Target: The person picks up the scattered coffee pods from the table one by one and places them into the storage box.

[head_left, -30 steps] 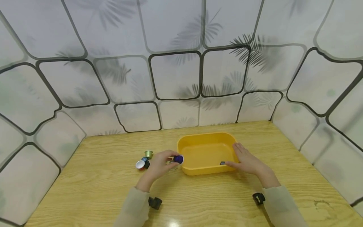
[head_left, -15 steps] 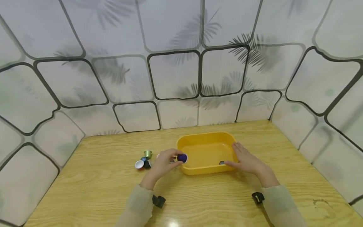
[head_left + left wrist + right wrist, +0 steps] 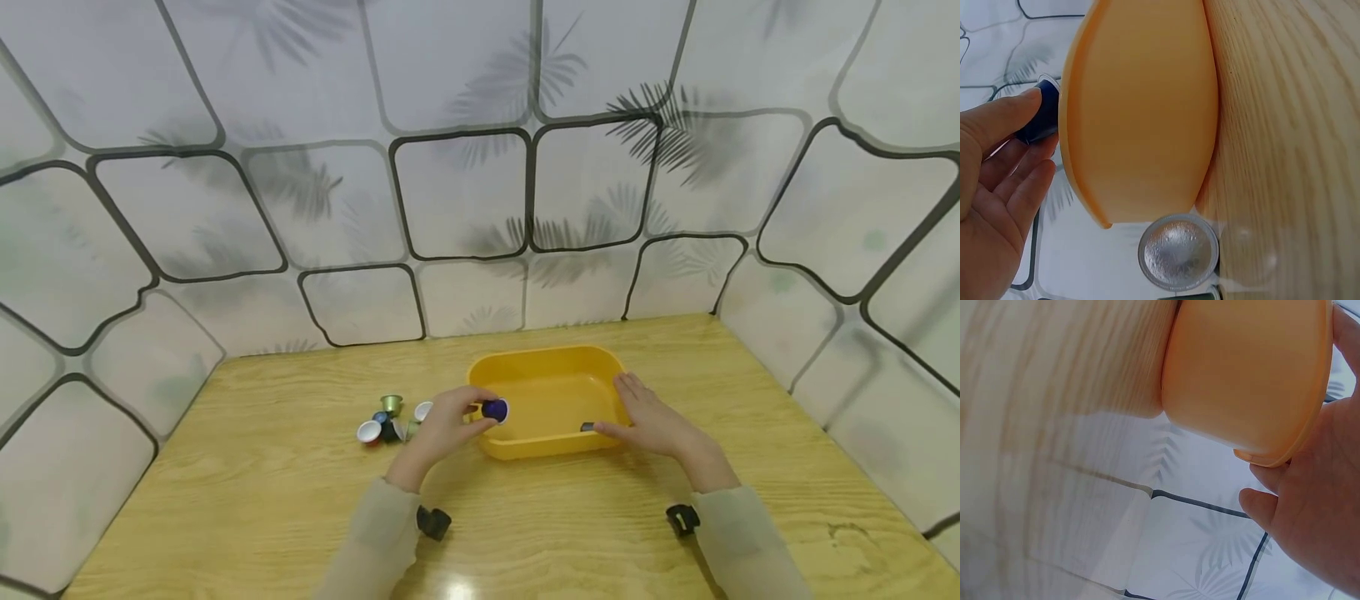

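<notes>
My left hand [image 3: 442, 429] pinches a dark blue coffee capsule [image 3: 495, 410] between thumb and fingers, over the left rim of a yellow tray [image 3: 555, 354]. In the left wrist view the capsule [image 3: 1042, 115] shows just beyond the tray's rim. My right hand [image 3: 656, 421] rests on the tray's right end, fingers straight, thumb across the near right corner. A small dark grey item [image 3: 587, 427] shows inside the tray beside that thumb; its kind is unclear. Left of the tray, several coffee capsules lie grouped, among them a green one [image 3: 392, 404] and a white-topped red one [image 3: 369, 432].
The wooden table [image 3: 247, 492] meets a patterned white wall covering [image 3: 472, 200] at its back and sides. A capsule with a silver foil lid [image 3: 1179, 252] sits close to the tray's left end. Both wrists wear dark straps.
My left hand has moved right with the dark blue capsule, from beside the tray's left rim to over it. More of the grouped capsules now show. My right hand stays in place.
</notes>
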### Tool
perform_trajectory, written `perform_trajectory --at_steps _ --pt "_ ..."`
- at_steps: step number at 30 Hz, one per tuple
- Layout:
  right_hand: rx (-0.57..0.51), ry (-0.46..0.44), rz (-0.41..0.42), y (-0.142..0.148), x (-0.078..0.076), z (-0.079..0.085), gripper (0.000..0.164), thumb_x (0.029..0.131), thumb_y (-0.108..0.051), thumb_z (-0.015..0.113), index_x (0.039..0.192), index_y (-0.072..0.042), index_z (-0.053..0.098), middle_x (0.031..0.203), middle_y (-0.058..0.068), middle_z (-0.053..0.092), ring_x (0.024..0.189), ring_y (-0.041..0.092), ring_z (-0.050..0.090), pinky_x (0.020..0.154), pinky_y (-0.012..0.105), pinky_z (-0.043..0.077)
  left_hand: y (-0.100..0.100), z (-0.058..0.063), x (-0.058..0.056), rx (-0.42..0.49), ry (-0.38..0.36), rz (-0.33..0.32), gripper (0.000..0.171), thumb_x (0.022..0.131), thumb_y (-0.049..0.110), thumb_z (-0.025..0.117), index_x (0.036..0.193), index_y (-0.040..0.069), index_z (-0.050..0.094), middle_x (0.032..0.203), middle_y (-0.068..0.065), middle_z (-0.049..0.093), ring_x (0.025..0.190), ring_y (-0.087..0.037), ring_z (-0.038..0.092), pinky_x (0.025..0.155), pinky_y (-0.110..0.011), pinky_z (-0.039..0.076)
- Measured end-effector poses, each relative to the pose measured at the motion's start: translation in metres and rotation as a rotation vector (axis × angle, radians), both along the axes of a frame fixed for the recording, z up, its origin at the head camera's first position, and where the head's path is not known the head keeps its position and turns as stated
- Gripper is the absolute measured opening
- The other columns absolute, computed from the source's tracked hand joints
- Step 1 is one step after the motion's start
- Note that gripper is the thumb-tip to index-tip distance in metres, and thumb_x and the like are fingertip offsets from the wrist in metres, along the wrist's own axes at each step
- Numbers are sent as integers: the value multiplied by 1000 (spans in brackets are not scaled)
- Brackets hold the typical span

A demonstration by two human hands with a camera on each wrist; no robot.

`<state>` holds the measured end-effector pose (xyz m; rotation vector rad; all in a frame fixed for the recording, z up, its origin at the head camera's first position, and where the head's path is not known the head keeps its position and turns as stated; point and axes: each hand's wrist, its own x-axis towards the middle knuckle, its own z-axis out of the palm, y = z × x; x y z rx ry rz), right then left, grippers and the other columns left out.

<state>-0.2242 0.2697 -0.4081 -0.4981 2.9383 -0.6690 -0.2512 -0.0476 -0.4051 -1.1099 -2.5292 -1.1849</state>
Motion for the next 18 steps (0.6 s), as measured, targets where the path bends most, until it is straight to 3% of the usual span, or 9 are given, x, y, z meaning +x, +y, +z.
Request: perform_trajectory --at_steps 18 --pt "-7 -2 1 0 0 1 96 82 -56 49 135 14 12 140 30 7 129 41 3 101 54 8 20 2 -6 -52 -14 -15 27 81 11 64 105 2 60 101 -7 60 92 -17 56 81 -26 46"
